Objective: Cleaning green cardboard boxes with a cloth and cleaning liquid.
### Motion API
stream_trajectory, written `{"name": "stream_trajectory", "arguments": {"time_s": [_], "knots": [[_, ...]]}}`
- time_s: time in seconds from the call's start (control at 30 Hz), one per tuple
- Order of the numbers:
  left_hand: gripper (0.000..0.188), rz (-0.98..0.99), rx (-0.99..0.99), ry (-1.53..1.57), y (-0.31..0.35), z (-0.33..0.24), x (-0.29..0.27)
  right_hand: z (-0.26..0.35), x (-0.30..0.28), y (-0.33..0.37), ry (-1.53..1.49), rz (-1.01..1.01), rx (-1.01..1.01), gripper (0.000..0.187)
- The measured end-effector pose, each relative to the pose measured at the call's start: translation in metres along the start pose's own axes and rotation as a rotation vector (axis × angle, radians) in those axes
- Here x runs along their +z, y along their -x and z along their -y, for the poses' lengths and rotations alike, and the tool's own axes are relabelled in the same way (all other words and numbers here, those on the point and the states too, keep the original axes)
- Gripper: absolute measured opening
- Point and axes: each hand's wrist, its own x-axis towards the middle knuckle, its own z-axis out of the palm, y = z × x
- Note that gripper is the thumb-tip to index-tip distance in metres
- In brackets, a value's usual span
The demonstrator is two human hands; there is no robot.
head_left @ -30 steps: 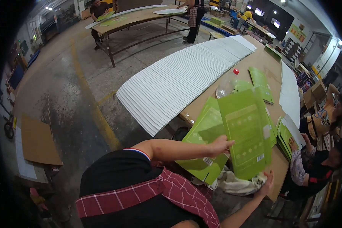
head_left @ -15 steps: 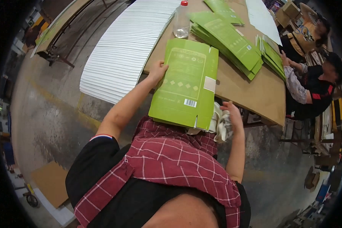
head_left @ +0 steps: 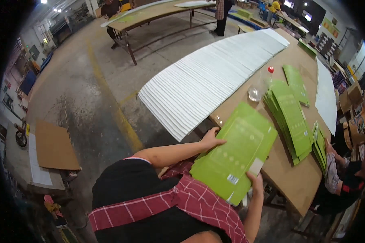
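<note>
A stack of flat green printed cardboard sheets [head_left: 231, 154] lies tilted in front of my body, its far end over the table edge. My left hand [head_left: 212, 139] is closed on the stack's left edge, thumb on top and the other fingers underneath. On the right edge, beside a pale rectangular patch, my right hand [head_left: 256, 182] grips the same stack with its thumb on top. The lower layers fan out slightly at the near left corner. What supports the stack from below is hidden.
A long fanned row of white sheets [head_left: 215, 77] runs along the table's left side. A clear bottle with a red cap [head_left: 256, 92] stands on the brown table [head_left: 279, 174]. More green sheets [head_left: 290, 121] lie beyond. A co-worker [head_left: 344, 178] is at the right edge.
My view has swung left, so the table appears farther right. My right hand has come from beside the stack onto its right edge. My left hand still holds the left edge.
</note>
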Motion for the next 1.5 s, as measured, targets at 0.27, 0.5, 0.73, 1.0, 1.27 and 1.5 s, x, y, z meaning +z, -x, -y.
{"name": "stream_trajectory", "arguments": {"time_s": [0.27,0.5,0.73,1.0,1.27,1.5], "knots": [[0.061,0.316,-0.028,0.353,-0.021,-0.070,-0.001,0.063,0.007,0.027,0.165,-0.096,-0.090,0.051],[0.059,0.463,0.559,0.387,-0.076,-0.165,0.002,0.155,-0.018,-0.008,0.481,-0.281,-0.372,0.037],[0.063,0.394,0.551,0.217,-0.074,-0.080,0.024,0.036,-0.077,-0.102,0.716,-0.427,-0.747,0.032],[0.044,0.282,0.072,0.253,-0.036,-0.024,0.001,0.059,0.003,-0.011,0.513,-0.088,-0.100,0.032],[0.071,-0.110,0.674,-0.707,-0.039,-0.020,0.021,0.003,-0.013,-0.035,0.236,-0.089,0.105,0.037],[0.057,0.369,0.671,-1.153,-0.079,0.015,0.078,0.043,-0.018,-0.008,0.588,-0.464,-0.103,0.024]]}}
